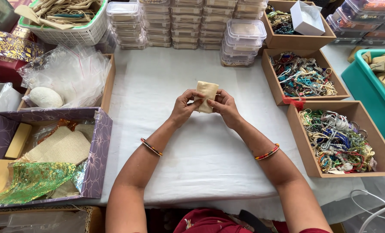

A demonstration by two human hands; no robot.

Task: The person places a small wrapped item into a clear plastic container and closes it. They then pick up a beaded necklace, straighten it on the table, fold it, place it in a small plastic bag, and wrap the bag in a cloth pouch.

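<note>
Both my hands hold a small beige cloth pouch (207, 93) upright above the white tablecloth (201, 146). My left hand (183, 108) pinches its lower left edge. My right hand (224, 108) grips the lower right side. The pouch's top sticks up above my fingers. Each wrist wears a beaded bangle.
Three brown trays of beaded jewellery (337, 142) line the right side. Stacks of clear plastic boxes (244, 41) stand at the back. A purple box (98, 151) with cloth and gold-green wrap sits at the left, behind it a tray of clear plastic bags (71, 73). A teal bin (365, 86) is far right.
</note>
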